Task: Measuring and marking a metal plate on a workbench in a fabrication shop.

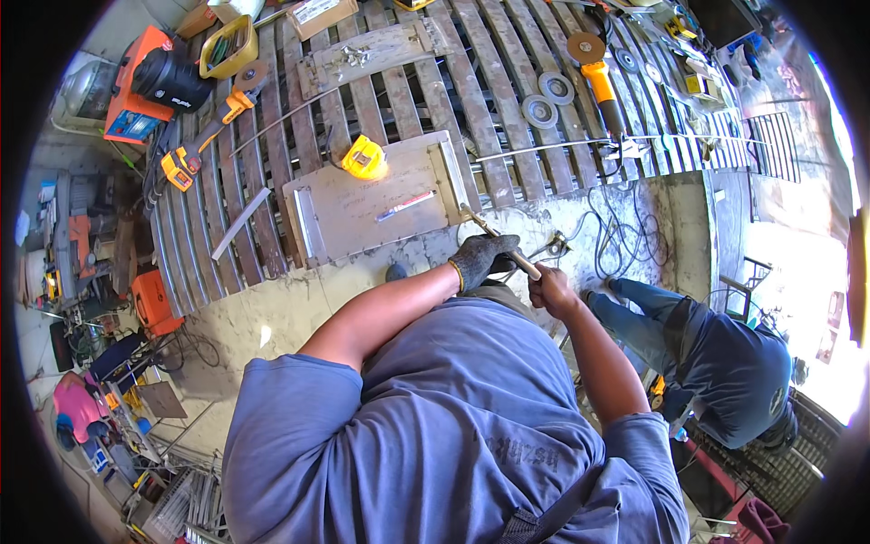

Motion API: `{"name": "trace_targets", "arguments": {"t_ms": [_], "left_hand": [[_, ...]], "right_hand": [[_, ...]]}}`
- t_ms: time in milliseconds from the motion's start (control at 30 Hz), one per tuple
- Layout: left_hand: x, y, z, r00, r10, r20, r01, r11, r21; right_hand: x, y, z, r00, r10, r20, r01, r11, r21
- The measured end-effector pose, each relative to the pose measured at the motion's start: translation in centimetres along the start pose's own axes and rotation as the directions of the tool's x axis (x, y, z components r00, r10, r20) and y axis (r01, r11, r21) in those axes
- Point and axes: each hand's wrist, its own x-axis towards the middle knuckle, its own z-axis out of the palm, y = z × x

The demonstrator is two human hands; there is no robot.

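Observation:
Against my waist, at the table's near edge, both hands are closed on a thin tool point(522, 262) with a light brown shaft. Its far end reaches the corner of a metal plate, and I cannot make out its exact kind. My left hand point(483, 257), in a dark grey glove, grips it nearer that end. My bare right hand point(550, 288) wraps round the other end. The flat grey plate point(335, 218) bears faint handwriting and lies on the slatted table. On it rest a yellow tape measure point(364, 158) and a white, red and blue marker point(405, 206).
Yellow angle grinders point(237, 105) point(598, 82) and grey discs point(540, 111) lie on the slatted metal table point(489, 100). A yellow tub point(214, 70) and an orange machine point(136, 82) are far left. Cables point(625, 236) hang at the table's side. A co-worker point(725, 363) bends over at right.

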Motion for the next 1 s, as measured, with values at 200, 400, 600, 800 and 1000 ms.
{"name": "trace_targets", "arguments": {"t_ms": [200, 400, 600, 800, 1000], "left_hand": [[0.2, -0.4, -0.3, 0.998, 0.033, -0.045, -0.033, 0.999, 0.014], [-3.0, 3.1, 2.3, 0.987, -0.056, -0.153, 0.115, 0.904, 0.412], [-6.0, 13.9, -1.5, 0.604, 0.722, 0.339, -0.308, -0.181, 0.934], [-1.7, 23.1, -7.7, 0.677, 0.494, 0.546, -0.284, -0.509, 0.812], [-1.2, 22.4, -7.3, 0.671, 0.498, 0.549, -0.299, -0.496, 0.815]], "right_hand": [[-3.4, -8.2, 3.3, 0.985, -0.009, 0.175, 0.066, 0.944, -0.322], [-1.1, -10.9, 7.0, 0.992, 0.105, 0.064, -0.008, 0.576, -0.818], [-1.8, -11.0, 8.7, 0.999, 0.007, 0.052, 0.044, 0.429, -0.902], [-1.9, -12.0, 8.8, 0.997, 0.077, 0.023, -0.015, 0.456, -0.890], [-2.5, -12.2, 9.6, 0.998, 0.053, 0.023, -0.008, 0.526, -0.851]]}}
